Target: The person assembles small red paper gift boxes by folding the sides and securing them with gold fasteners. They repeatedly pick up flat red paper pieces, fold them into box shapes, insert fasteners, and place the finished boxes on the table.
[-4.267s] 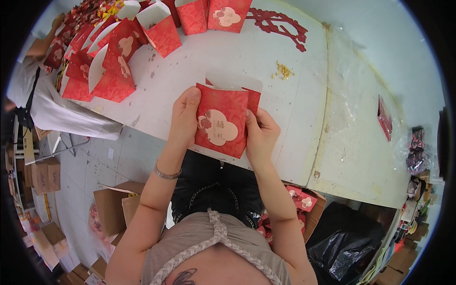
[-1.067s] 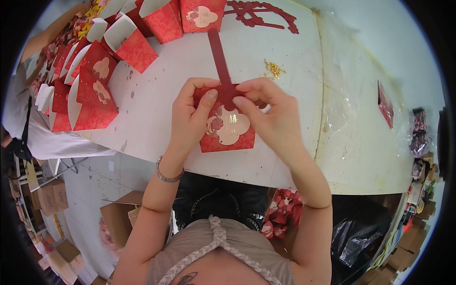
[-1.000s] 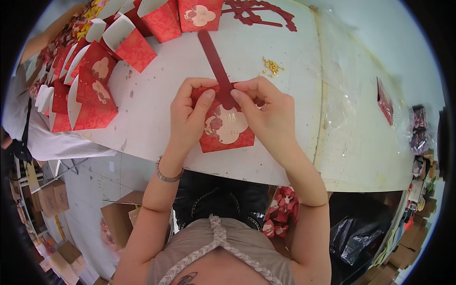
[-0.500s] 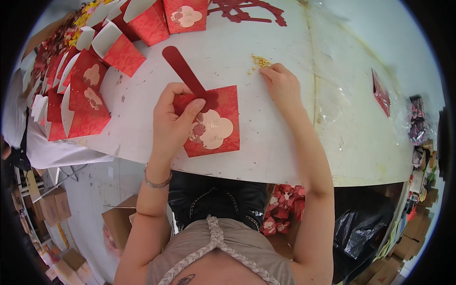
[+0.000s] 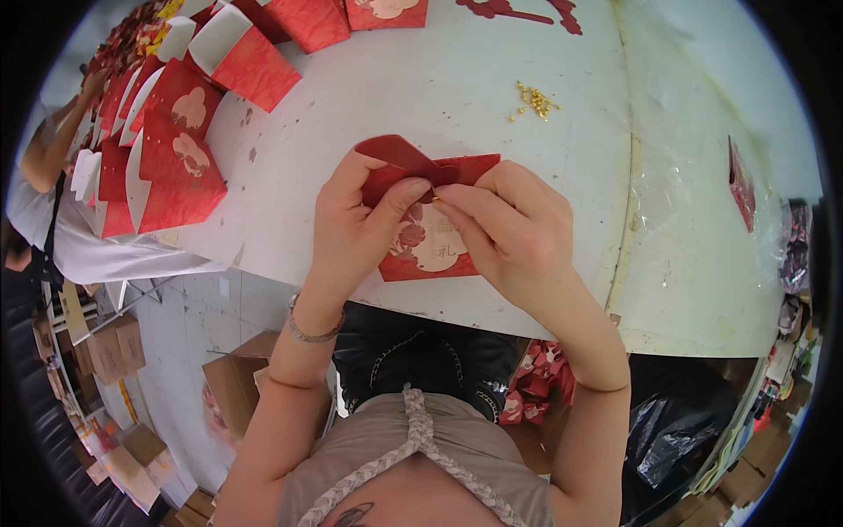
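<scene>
My left hand (image 5: 356,224) is closed on a dark red strip (image 5: 399,154), thumb on top, its free end bent up and away. Under both hands a flat red gift box (image 5: 443,270) with a pale flower-shaped panel and a printed rose lies on the table. My right hand (image 5: 518,233) pinches a small gold fastener (image 5: 436,199), a glint of which shows at the fingertips. These fingertips meet the strip beside my left thumb. Whether the fastener goes through the strip is hidden. A loose pile of gold fasteners (image 5: 537,100) lies beyond my right hand.
Opened red boxes (image 5: 180,176) stand in rows at the left and far left. More dark red strips (image 5: 505,12) lie at the far edge. Clear plastic film (image 5: 676,220) covers the table's right part. Another person's arm (image 5: 57,145) shows at the far left.
My right hand has come from the gold pile to the strip in my left hand, bringing a gold fastener. The strip now tilts and bends differently. The whole view has shifted somewhat.
</scene>
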A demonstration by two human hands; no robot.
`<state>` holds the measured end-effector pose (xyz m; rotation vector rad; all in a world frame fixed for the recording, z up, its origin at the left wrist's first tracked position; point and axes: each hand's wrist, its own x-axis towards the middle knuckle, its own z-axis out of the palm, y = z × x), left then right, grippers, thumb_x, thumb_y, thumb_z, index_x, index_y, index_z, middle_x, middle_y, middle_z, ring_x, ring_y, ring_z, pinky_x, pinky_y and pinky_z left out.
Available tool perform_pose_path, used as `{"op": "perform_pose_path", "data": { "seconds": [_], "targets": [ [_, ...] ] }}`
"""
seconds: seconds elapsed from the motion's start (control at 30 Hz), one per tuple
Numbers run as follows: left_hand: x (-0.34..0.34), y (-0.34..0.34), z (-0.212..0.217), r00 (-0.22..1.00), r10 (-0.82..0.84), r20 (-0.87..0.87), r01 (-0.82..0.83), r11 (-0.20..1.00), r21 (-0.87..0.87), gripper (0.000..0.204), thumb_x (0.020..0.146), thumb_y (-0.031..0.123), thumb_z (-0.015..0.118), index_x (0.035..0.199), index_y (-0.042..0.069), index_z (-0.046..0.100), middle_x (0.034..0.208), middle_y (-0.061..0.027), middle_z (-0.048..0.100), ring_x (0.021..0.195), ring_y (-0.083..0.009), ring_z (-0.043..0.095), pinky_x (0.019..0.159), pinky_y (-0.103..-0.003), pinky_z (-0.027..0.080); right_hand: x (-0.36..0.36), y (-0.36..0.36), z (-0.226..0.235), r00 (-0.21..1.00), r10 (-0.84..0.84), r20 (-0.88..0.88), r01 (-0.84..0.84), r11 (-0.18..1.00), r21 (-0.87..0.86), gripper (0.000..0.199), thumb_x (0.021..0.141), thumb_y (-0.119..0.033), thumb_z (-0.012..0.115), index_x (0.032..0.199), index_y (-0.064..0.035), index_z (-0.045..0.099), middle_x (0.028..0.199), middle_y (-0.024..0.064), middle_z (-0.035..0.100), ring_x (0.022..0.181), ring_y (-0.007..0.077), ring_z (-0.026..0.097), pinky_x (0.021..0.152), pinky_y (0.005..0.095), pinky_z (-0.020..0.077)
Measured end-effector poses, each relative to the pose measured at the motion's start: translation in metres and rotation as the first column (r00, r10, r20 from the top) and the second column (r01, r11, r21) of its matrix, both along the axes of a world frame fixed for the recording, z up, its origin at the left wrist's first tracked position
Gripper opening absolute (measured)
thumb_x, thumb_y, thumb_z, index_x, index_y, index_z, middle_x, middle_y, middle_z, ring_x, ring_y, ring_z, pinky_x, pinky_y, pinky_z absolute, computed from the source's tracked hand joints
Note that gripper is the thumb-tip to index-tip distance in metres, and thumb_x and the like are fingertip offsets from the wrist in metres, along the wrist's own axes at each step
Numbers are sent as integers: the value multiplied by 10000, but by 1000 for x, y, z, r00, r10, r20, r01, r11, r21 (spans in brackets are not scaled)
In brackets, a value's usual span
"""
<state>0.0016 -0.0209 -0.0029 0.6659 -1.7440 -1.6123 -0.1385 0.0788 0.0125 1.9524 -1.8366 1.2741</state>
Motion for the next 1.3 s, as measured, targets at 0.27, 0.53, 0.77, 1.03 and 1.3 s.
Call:
{"op": "perform_pose_path", "data": {
  "seconds": [0.27,0.53,0.77,1.03,1.3],
  "targets": [
    [2,-4,-11,985,-51,-162,2,956,-292,133,819,-18,620,945,14,591,878,-62,626,675,-71,580,535,-195,469,16,4,6,968,-65,244,46,995,85,128,678,-31,715,782,-51,643,680,46,510,563,193,537,478,295,424],
    [4,-5,-13,982,-48,-185,-53,862,-504,193,795,-73,583,945,47,604,785,-71,644,594,-120,591,504,-230,462,28,6,19,940,-238,245,212,969,129,151,661,-40,724,772,-63,624,698,44,538,632,218,542,590,321,438],
    [1,-9,26,994,104,32,-35,586,-810,270,738,17,614,983,124,650,805,0,638,537,-148,568,467,-260,427,11,4,8,957,-58,283,26,993,117,158,654,-77,729,746,-74,600,715,23,588,708,221,544,679,335,422],
    [-23,-45,85,959,2,282,282,-49,-958,445,587,-38,600,1003,96,684,849,-58,609,654,-200,574,547,-251,454,9,5,5,984,12,180,-17,1000,26,158,643,-92,724,730,-86,592,701,14,583,706,199,543,711,337,418],
    [2,-25,52,956,-224,188,255,955,-155,119,849,-38,557,938,24,608,938,-81,661,841,-163,646,703,-275,533,8,7,-6,986,16,168,-6,998,-61,196,612,-102,726,754,-100,592,730,-6,592,713,189,537,732,337,415]
  ]
}}
